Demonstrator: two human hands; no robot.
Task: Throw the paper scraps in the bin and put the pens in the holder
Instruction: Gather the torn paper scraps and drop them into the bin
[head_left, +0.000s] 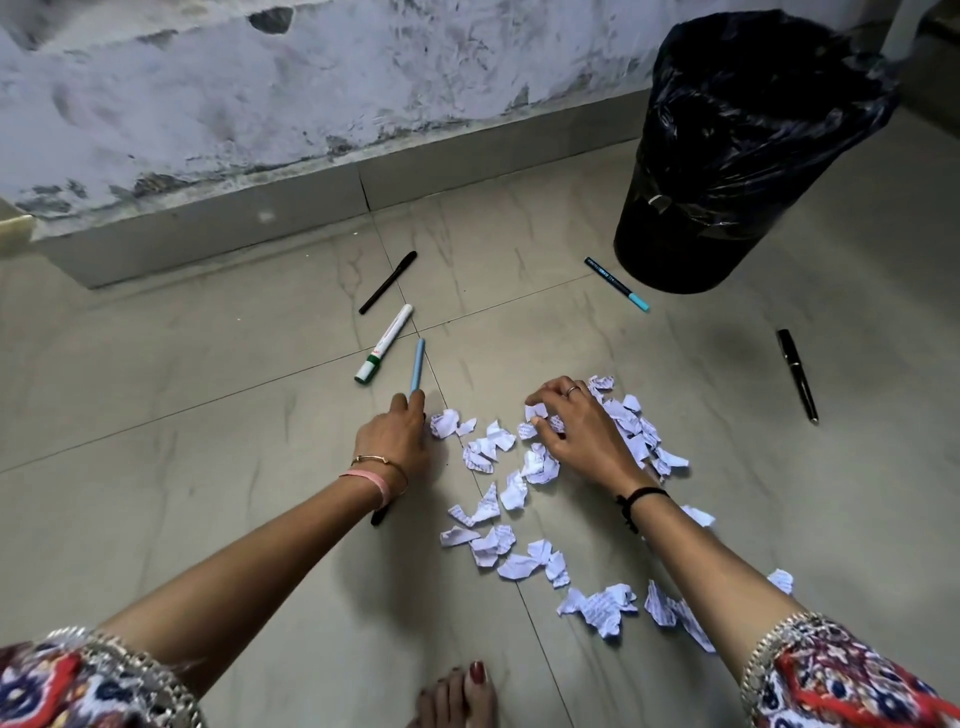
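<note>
White crumpled paper scraps (511, 496) lie scattered on the tiled floor in front of me. My right hand (576, 434) rests on the far part of the pile, its fingers pinched on a scrap. My left hand (395, 436) is left of the pile, fingertips closed on the near end of a light blue pen (417, 370). A dark pen end (378, 515) pokes out from under my left wrist. Other pens lie apart: a white marker with a green cap (384, 344), a black pen (388, 282), a dark teal-tipped pen (616, 283) and a black pen (797, 375) on the right. The black bin (753, 156) stands at the far right. No holder is in view.
A stained wall with a grey skirting (208, 228) runs across the back, close behind the pens. The bin is lined with a black plastic bag. My bare foot (457, 696) is at the bottom edge, just near of the scraps.
</note>
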